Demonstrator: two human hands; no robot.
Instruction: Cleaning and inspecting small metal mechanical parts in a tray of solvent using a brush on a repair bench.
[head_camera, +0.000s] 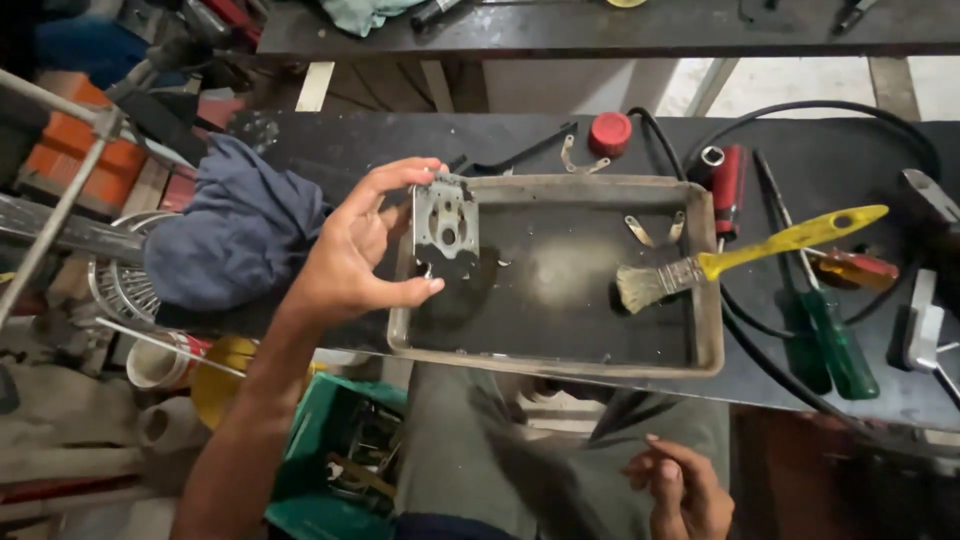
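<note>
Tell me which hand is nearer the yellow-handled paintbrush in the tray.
Left. The left hand holds a small metal part over the tray's left end, across from the paintbrush. The right hand is empty, below the bench edge near the lap.

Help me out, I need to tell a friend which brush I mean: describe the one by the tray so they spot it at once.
Find the shallow metal tray on the dark workbench. The paintbrush lies across its right rim, pale bristles inside the tray, handle pointing up to the right. Its yellow handle sets it apart from the green-handled screwdriver beside it.
</note>
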